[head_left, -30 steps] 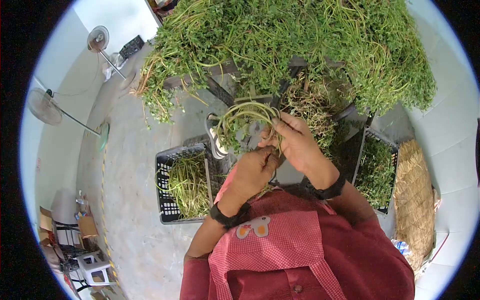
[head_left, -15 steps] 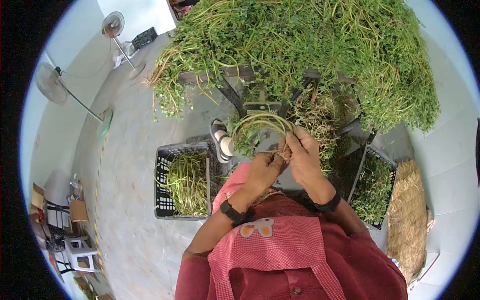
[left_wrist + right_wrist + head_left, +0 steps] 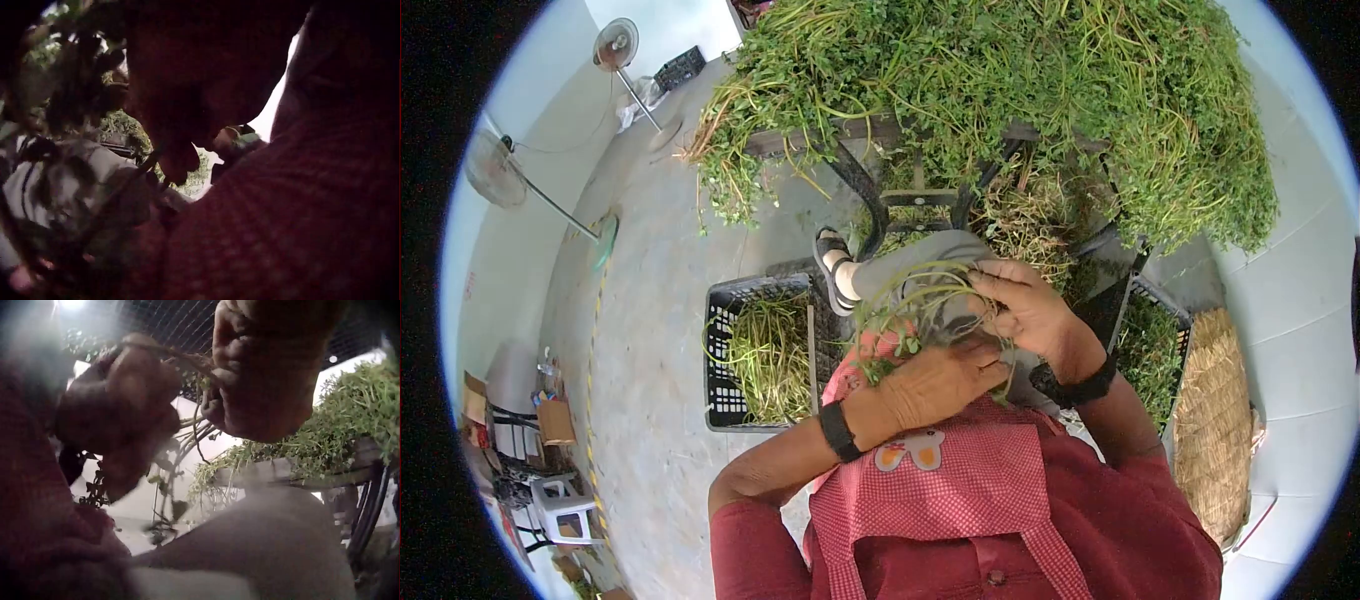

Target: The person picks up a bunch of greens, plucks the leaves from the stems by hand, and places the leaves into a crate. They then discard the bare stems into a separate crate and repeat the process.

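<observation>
In the head view, my right hand (image 3: 1035, 315) grips a bent bunch of long green leafy stems (image 3: 915, 285) above the lap. Its leafy ends droop to the left. My left hand (image 3: 945, 385) lies just below and left of it, back of the hand up, fingertips hidden from above. From the right wrist view, a thin brownish stem (image 3: 169, 351) runs between the two hands, with the left fingers (image 3: 134, 378) pinching one end near the right fist (image 3: 269, 375). The left wrist view is dark, showing mostly blurred leaves and the checked apron (image 3: 281, 212).
A large heap of leafy greens (image 3: 1000, 70) covers the table ahead. On the floor stand a black crate (image 3: 725, 400) of stems at left and another crate (image 3: 1180, 335) of greens at right, beside a straw bundle (image 3: 1215, 430). A grey-trousered knee (image 3: 945, 250) is beneath the hands.
The left hand has come down toward the apron and turned back up, its elbow swinging outward. The right hand stays on the bunch, now lower. A grey-trousered leg has appeared under the hands.
</observation>
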A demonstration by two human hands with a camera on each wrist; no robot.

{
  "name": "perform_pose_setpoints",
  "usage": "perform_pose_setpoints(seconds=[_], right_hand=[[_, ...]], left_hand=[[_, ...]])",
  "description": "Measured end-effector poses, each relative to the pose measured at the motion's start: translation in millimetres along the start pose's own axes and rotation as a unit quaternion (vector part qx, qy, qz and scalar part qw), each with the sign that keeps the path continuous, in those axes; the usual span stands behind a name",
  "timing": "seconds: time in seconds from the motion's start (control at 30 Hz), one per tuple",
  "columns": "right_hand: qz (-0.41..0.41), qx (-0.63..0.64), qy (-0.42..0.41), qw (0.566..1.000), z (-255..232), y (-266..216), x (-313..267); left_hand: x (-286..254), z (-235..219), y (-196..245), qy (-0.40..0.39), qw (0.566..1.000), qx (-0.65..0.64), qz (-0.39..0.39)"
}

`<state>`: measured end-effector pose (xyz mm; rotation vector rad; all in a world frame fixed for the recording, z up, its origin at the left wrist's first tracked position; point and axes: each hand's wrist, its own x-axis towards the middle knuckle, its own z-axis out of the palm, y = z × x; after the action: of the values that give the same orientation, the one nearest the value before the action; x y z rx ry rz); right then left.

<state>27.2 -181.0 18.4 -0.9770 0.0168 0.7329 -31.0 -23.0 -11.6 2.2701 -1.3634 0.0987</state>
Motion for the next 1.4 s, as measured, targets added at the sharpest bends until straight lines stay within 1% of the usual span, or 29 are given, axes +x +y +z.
perform_pose_setpoints(seconds=[0.03,0.07,0.1,0.13,0.17,0.2,0.27,0.3,0.33,0.37,0.4,0.47,0.6,0.67,0.77,0.8,0.87,0.93,0.97,1.0,1.03,1.07,1.1,1.13,1.17,1.2,1.27,1.33,1.4], right_hand=[[-0.030,-0.065,0.069,0.995,7,1,-3],[-0.030,-0.061,0.071,0.995,2,3,-3],[-0.042,-0.156,0.051,0.986,-8,3,-2],[-0.054,-0.250,0.032,0.966,-15,3,-2],[-0.054,-0.246,0.036,0.967,-18,2,-3],[-0.071,-0.286,0.047,0.954,-19,2,-5],[-0.088,-0.323,0.058,0.940,-21,1,-8],[-0.097,-0.359,0.043,0.927,-21,-1,-9],[-0.106,-0.395,0.027,0.912,-20,-2,-9],[-0.105,-0.394,0.026,0.913,-19,-1,-8],[-0.111,-0.382,0.019,0.917,-19,0,-8],[-0.117,-0.369,0.014,0.922,-18,2,-7],[-0.145,-0.407,0.027,0.901,-23,3,-5],[-0.153,-0.427,0.021,0.891,-24,3,-4],[-0.166,-0.426,0.026,0.889,-21,0,-4],[-0.168,-0.450,0.037,0.877,-21,-1,-5],[-0.169,-0.473,0.048,0.863,-19,3,-5],[-0.265,-0.574,0.088,0.770,-12,15,-4],[-0.265,-0.574,0.087,0.770,-3,16,-9],[-0.281,-0.597,0.065,0.749,10,15,-17],[-0.297,-0.618,0.044,0.727,17,13,-21],[-0.297,-0.616,0.046,0.728,11,12,-18],[-0.253,-0.568,0.065,0.780,-1,10,-12],[-0.207,-0.518,0.082,0.826,-9,7,-9],[-0.159,-0.452,0.090,0.873,-13,7,-9],[-0.157,-0.452,0.087,0.874,-14,7,-11],[-0.120,-0.381,0.087,0.912,-14,2,-15],[-0.114,-0.356,0.091,0.923,-21,6,-15],[-0.109,-0.331,0.092,0.933,-27,9,-15]], left_hand=[[-2,-1,5,-0.004,1.000,-0.002,0.001],[-5,-4,10,0.004,0.997,-0.069,-0.033],[-7,-8,12,0.012,0.988,-0.136,-0.066],[-8,-14,13,0.008,0.988,-0.137,-0.065],[-11,-22,12,0.110,0.961,-0.219,-0.130],[-14,-30,10,0.209,0.912,-0.296,-0.194],[-20,-54,2,0.260,0.840,-0.373,-0.296],[-20,-63,-4,0.258,0.840,-0.372,-0.297],[-17,-70,-11,0.275,0.867,-0.290,-0.298],[-14,-75,-17,0.290,0.886,-0.205,-0.297],[-11,-74,-23,0.290,0.886,-0.206,-0.298],[-5,-66,-37,0.191,0.932,-0.179,-0.250],[0,-55,-49,0.148,0.936,-0.189,-0.257],[6,-61,-50,0.085,0.964,-0.105,-0.228],[9,-54,-54,0.093,0.971,-0.097,-0.199],[9,-52,-53,0.090,0.971,-0.099,-0.198],[14,-56,-43,0.085,0.973,0.032,-0.211],[16,-49,-45,0.074,0.965,0.077,-0.241],[15,-45,-47,0.062,0.953,0.121,-0.270],[12,-40,-55,0.063,0.953,0.122,-0.271],[7,-35,-69,0.104,0.950,0.100,-0.276],[2,-33,-80,0.143,0.946,0.077,-0.280],[-5,-33,-90,0.143,0.946,0.077,-0.280],[-10,-38,-96,0.203,0.926,-0.100,-0.303],[-16,-40,-100,0.257,0.871,-0.274,-0.316],[-23,-41,-101,0.258,0.870,-0.274,-0.318],[-24,-60,-87,0.278,0.744,-0.428,-0.432],[-25,-70,-77,0.294,0.736,-0.436,-0.427],[-34,-77,-78,0.293,0.716,-0.495,-0.395]])
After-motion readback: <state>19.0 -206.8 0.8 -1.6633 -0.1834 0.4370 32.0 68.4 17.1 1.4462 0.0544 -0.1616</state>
